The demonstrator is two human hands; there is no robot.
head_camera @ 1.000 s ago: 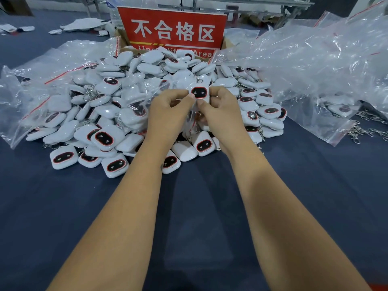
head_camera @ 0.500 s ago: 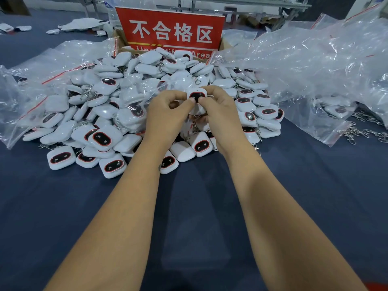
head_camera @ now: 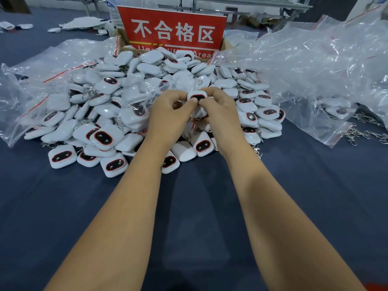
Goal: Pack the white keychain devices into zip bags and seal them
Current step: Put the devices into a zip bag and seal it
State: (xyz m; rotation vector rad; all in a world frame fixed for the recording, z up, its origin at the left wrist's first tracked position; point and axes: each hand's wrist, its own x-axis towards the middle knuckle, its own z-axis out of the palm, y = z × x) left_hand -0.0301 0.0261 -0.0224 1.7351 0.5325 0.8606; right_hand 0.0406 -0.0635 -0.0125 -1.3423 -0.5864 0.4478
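My left hand (head_camera: pixel 168 114) and my right hand (head_camera: pixel 220 114) meet above a big heap of white keychain devices (head_camera: pixel 105 139) with dark, red-rimmed ovals. Between thumbs and forefingers both hands pinch one white device (head_camera: pixel 197 95), its dark oval facing me. A thin clear zip bag (head_camera: pixel 198 111) appears to wrap it; the film is hard to make out. The thumbs touch just below the oval. Most of the bag is hidden behind my fingers.
A red sign (head_camera: pixel 172 32) stands in a cardboard box behind the heap. Piles of clear zip bags (head_camera: pixel 315 66) lie at right, more bags (head_camera: pixel 42 66) at left, some holding devices. Metal chains (head_camera: pixel 365 133) lie at far right. Blue cloth (head_camera: pixel 199 206) covers the table.
Both hands have drawn closer together and slightly lower over the heap. My thumbs now meet on the device, which sits lower between the fingers than a second ago.
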